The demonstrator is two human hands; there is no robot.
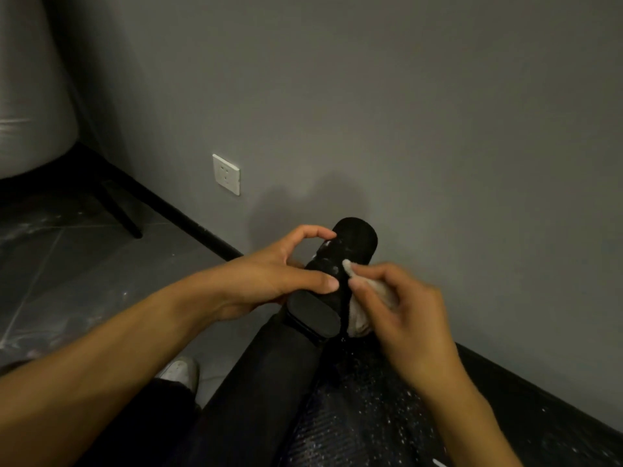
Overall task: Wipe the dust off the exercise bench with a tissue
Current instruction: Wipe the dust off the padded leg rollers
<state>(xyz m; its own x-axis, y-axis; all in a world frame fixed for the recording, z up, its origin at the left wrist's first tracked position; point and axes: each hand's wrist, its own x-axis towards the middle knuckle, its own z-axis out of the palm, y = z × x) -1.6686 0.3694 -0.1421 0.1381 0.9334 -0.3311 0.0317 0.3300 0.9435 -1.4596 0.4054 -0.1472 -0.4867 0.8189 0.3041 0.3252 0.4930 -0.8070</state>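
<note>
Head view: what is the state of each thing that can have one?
foam roller: pale dust patches, held
tissue: crumpled, pressed against the foam roller
left hand: grips the foam roller
right hand: pinches the tissue
bench pad: speckled with dust
wall socket: nothing plugged in

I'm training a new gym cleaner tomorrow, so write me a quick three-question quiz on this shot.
1. Fill in: the left hand holds the black foam ____.
2. Which hand grips the tissue? A) left B) right hand C) neither
3. True or false: the tissue lies on the floor.
Key: 1 roller; 2 B; 3 false.
</note>
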